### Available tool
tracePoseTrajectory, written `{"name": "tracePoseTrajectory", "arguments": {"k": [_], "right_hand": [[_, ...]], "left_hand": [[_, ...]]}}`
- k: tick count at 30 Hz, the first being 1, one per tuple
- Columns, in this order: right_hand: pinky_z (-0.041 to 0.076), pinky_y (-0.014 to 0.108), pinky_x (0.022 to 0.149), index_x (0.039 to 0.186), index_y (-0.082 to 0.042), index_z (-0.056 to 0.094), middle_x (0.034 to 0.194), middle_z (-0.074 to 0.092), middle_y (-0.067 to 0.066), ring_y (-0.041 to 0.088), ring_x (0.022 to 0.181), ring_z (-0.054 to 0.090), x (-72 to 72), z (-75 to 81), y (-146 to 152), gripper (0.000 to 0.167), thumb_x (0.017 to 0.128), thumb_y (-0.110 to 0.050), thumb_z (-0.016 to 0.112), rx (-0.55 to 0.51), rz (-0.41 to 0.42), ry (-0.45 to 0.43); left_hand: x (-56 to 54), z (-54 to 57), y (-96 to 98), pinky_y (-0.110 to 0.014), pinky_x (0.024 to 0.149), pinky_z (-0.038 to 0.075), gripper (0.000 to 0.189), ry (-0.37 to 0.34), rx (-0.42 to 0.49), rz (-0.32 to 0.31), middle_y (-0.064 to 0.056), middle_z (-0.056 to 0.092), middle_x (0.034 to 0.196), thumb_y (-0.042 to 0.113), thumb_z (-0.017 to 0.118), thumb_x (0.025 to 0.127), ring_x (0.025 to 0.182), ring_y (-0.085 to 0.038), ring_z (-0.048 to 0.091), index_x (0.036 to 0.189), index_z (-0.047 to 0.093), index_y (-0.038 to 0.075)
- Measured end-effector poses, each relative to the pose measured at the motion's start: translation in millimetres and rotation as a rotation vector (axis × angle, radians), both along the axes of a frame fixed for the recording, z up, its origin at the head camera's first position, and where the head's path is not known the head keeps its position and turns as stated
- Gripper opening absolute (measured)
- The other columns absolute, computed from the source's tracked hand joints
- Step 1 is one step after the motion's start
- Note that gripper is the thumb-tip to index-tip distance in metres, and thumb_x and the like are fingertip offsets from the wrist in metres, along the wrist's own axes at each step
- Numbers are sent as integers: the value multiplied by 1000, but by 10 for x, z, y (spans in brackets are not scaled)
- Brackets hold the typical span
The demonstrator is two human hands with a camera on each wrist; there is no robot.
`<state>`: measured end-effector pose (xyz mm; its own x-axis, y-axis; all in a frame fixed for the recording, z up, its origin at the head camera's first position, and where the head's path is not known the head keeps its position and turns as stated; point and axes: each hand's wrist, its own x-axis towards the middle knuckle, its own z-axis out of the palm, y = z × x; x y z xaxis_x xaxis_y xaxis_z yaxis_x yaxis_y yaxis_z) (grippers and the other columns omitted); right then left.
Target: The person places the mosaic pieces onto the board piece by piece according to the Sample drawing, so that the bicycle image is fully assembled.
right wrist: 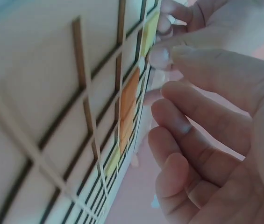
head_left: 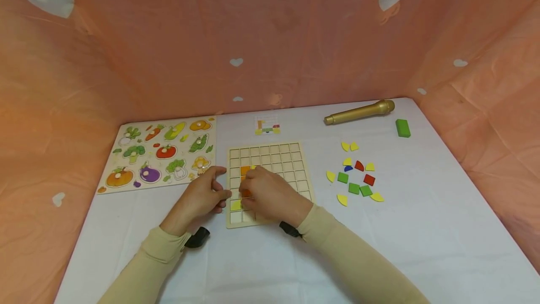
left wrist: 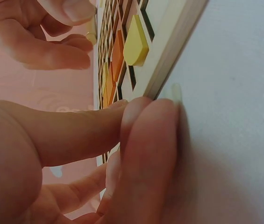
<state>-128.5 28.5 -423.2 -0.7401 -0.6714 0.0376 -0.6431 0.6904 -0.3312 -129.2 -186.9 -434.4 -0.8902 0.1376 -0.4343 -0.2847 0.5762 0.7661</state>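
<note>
A wooden grid board (head_left: 291, 158) lies on the white table. My left hand (head_left: 202, 201) holds its left edge, thumb at the rim and a curled finger against the side. Over the board's left part hovers my right hand (head_left: 270, 193), its fingers loosely bent. The right wrist view shows nothing between its thumb and fingers (right wrist: 202, 149). Orange squares (right wrist: 129, 88) sit in a column of cells. A yellow piece (left wrist: 135, 44) lies in a cell near the left hand, and another yellow piece (head_left: 253, 167) shows beyond the orange ones. The right hand partly covers these pieces.
Loose yellow, green (head_left: 354, 188), red and blue pieces lie right of the board. A small pattern card (head_left: 267, 125) is behind it. A vegetable knob puzzle (head_left: 145, 191) lies at left. A gold microphone (head_left: 358, 112) and a green block (head_left: 402, 128) lie at back right.
</note>
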Motion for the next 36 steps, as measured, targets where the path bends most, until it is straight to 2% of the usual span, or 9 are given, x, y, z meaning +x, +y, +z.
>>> {"name": "tracePoseTrajectory", "arguments": {"k": [6, 14, 18, 25, 32, 36], "right_hand": [[59, 27, 85, 112, -15, 83, 105, 72, -2, 16, 101, 62, -51, 39, 193, 15, 98, -21, 79, -31, -49, -30], [60, 35, 89, 112, -11, 84, 107, 73, 1, 19, 105, 64, -123, 103, 629, 18, 99, -23, 80, -59, -127, -23], [61, 38, 94, 113, -8, 83, 109, 74, 2, 21, 108, 64, -133, 113, 926, 19, 100, -21, 77, -53, -194, -24], [60, 46, 99, 108, -4, 85, 112, 77, 6, 28, 113, 68, -126, 94, 1546, 16, 98, -14, 76, -38, -242, 16], [61, 50, 94, 113, -4, 81, 112, 76, 10, 28, 106, 67, -74, 130, 2139, 19, 98, -15, 79, 4, -392, -29], [60, 54, 99, 114, -5, 81, 115, 76, 10, 30, 112, 65, -31, 133, 2412, 18, 98, -11, 77, 43, -440, -43]], "left_hand": [[8, 11, 2, -32, 66, 64, 67, -14, -4, 11, -14, 63, 104, 7, 75, 101, 73, -19, 69, 159, 43, 11], [15, 20, -10, -32, 66, 64, 69, -11, -18, 23, -14, 61, 105, 8, 76, 100, 73, -20, 69, 161, 42, 11], [16, 22, -12, -31, 65, 64, 69, -10, -19, 20, -15, 61, 105, 7, 76, 100, 73, -19, 69, 161, 42, 10], [24, 8, -7, -31, 64, 64, 69, -3, -22, 15, -14, 62, 104, 7, 76, 100, 72, -19, 69, 160, 43, 10], [34, -4, 7, -32, 66, 64, 67, -16, 9, 24, -14, 58, 107, 9, 75, 101, 75, -20, 68, 160, 43, 12], [38, -1, 16, -32, 66, 64, 67, -20, 18, 25, -14, 57, 107, 9, 75, 101, 75, -21, 67, 160, 43, 13]]}}
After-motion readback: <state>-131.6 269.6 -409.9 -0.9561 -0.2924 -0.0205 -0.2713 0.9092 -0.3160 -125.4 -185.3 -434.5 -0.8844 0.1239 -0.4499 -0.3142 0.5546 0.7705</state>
